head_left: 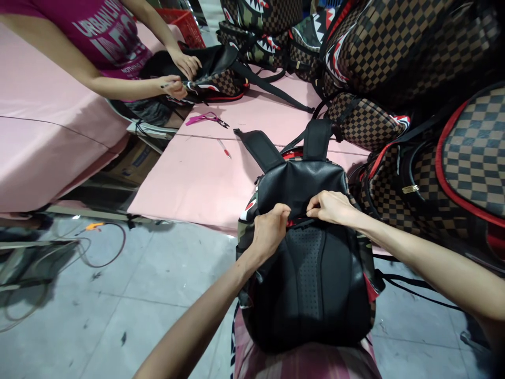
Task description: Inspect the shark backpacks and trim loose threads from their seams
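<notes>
A black backpack (pixel 311 273) with camouflage sides and a shark-mouth print rests against my lap and the edge of the pink table (pixel 197 179), its padded back panel facing me. My left hand (pixel 270 231) is closed, pinching the backpack's upper edge where the black top flap meets the back panel. My right hand (pixel 331 206) is closed too, pinching the same seam a little to the right. The two shoulder straps (pixel 284 142) lie stretched away over the table.
Several brown checkered backpacks (pixel 453 142) are piled at the right and far side. Across the table a person in a magenta shirt (pixel 106 31) handles another backpack (pixel 213 73). Pink scissors (pixel 205 119) and a red pen (pixel 224 149) lie on the table. Cables (pixel 90 247) trail on the grey floor.
</notes>
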A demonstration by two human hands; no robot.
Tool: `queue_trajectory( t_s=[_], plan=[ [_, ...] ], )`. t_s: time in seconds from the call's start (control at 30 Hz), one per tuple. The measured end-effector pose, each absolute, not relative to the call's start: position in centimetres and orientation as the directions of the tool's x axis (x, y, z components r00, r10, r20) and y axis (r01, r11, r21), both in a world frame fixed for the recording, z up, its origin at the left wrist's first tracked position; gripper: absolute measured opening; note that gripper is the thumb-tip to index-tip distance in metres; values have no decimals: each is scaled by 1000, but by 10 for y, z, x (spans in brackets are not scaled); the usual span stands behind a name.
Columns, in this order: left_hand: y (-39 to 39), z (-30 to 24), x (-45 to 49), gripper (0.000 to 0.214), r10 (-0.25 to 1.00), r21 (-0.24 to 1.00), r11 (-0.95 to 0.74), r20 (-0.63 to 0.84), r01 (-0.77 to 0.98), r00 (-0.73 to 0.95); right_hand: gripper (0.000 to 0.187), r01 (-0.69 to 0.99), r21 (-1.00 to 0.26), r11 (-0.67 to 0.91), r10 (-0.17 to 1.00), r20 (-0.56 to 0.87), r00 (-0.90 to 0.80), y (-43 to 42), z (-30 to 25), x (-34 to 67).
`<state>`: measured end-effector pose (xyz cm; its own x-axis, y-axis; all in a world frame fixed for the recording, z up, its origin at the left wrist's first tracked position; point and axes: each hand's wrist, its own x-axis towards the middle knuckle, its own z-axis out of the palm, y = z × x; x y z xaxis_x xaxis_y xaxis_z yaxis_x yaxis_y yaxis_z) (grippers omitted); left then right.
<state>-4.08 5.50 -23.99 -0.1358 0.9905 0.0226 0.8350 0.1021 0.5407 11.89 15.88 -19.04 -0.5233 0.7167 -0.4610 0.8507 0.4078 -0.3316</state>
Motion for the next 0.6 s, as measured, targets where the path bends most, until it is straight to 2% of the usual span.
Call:
queue_trajectory(
  t_s=[0.03,0.1,0.17,0.23,0.3,0.37,0.4,0.5,0.6],
  plan=[
    [51,-237,-44,24,993,602,43,64,797,-102,18,857,-330,397,725,-459,-513,160,-192,121],
    [40,-230,-50,26,984,652,-170,155,739,89,20,868,-328,374,732,-470,-493,164,-194,124],
    [25,-220,-55,28,925,601,-370,164,708,344,21,877,-326,352,738,-481,-474,167,-196,128],
    [15,-212,-59,30,870,500,-455,72,737,488,23,885,-325,335,750,-476,-459,169,-197,129],
    [14,-209,-61,26,891,355,-431,21,830,454,23,886,-326,328,756,-472,-454,171,-198,130],
    [23,-213,-59,13,934,220,-356,99,908,342,24,888,-322,329,759,-469,-451,171,-200,129],
    [31,-217,-58,13,944,179,-315,160,932,289,24,887,-321,331,761,-465,-452,172,-201,129],
    [55,-235,-52,29,943,150,-241,271,959,194,25,883,-328,336,765,-452,-459,172,-206,131],
    [62,-249,-46,15,941,170,-255,271,952,204,26,862,-399,313,786,-401,-471,171,-208,136]
  ],
)
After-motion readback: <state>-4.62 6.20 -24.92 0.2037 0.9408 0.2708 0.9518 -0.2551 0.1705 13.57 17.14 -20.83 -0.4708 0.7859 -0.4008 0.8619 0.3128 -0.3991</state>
